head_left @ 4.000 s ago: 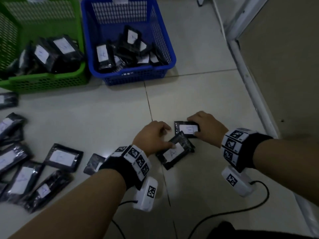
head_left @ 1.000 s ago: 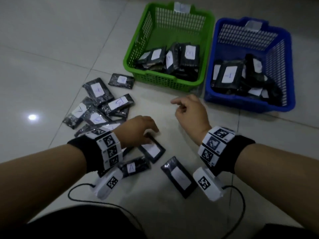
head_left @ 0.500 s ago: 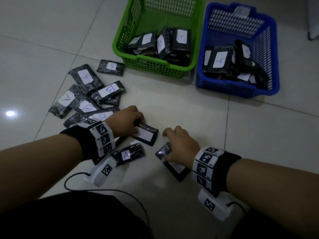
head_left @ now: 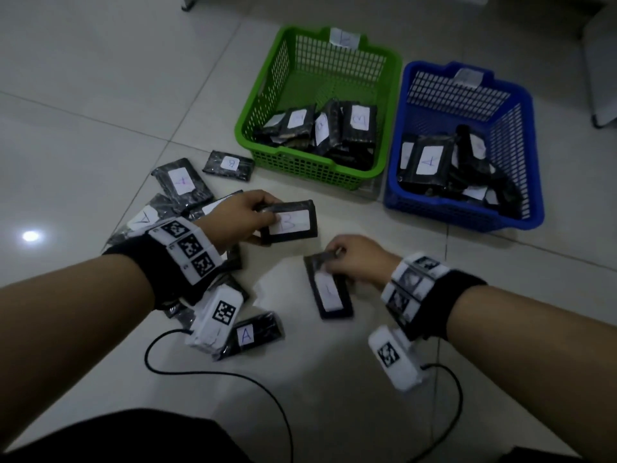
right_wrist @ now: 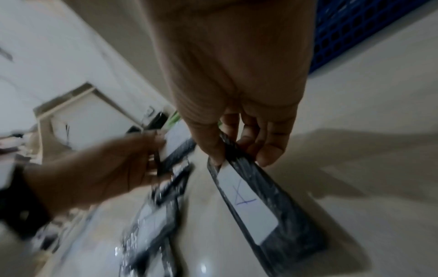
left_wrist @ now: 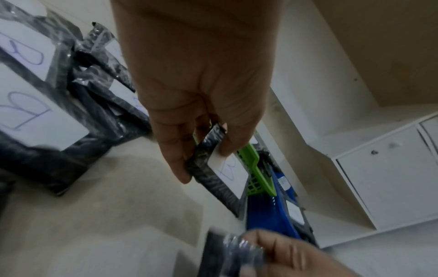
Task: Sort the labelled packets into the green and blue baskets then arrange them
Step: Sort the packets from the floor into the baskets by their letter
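Note:
My left hand (head_left: 248,217) pinches a black packet labelled B (head_left: 289,222) by its left end and holds it above the floor; the left wrist view shows thumb and fingers on that B packet (left_wrist: 220,172). My right hand (head_left: 347,259) pinches the near end of a black packet labelled A (head_left: 329,289), the same A packet (right_wrist: 251,202) hanging from my fingers in the right wrist view. The green basket (head_left: 302,163) holds several B packets. The blue basket (head_left: 467,212), to its right, holds several A packets.
A pile of loose labelled packets (head_left: 180,185) lies on the tiled floor at the left, one marked B (head_left: 229,164) near the green basket. Another A packet (head_left: 253,334) lies by my left wrist. Black cables (head_left: 233,379) trail across the floor. White cabinets (left_wrist: 388,172) stand behind the baskets.
Both hands have lifted their packets off the floor. The left hand raised the B packet toward the baskets, and the right hand picked up the A packet by one end.

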A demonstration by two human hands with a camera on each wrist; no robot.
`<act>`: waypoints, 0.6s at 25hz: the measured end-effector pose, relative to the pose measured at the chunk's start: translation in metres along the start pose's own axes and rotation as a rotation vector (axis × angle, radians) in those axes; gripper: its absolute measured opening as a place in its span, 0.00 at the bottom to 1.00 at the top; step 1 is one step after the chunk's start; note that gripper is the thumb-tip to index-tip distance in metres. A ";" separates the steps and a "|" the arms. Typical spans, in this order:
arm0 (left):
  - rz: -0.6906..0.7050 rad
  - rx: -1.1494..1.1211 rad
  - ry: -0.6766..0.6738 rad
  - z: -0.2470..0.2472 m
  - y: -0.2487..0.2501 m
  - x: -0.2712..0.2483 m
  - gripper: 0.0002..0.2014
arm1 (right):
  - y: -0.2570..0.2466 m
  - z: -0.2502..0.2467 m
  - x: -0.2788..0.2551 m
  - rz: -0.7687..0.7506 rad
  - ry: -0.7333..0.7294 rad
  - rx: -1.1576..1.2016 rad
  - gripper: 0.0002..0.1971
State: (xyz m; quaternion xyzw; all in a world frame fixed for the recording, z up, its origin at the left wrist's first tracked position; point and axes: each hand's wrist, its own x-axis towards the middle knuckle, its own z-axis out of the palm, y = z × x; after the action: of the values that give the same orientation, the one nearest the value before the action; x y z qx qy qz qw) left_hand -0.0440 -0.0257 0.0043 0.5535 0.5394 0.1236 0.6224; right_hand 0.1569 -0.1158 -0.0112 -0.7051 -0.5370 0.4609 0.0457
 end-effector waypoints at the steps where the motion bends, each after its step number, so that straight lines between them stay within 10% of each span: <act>1: 0.015 -0.051 0.028 -0.004 0.008 0.002 0.12 | -0.008 -0.018 0.006 0.012 0.081 0.164 0.08; 9: 0.181 -0.305 0.162 -0.018 0.057 0.018 0.15 | -0.049 -0.110 0.041 -0.085 0.416 1.028 0.10; 15: 0.189 -0.333 0.200 -0.006 0.074 0.036 0.13 | -0.053 -0.113 0.077 0.001 0.476 1.190 0.14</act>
State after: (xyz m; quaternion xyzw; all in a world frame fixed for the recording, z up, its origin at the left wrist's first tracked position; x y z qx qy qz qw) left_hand -0.0023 0.0311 0.0472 0.4760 0.5161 0.3231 0.6345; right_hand 0.1980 0.0167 0.0364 -0.6425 -0.1642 0.5109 0.5470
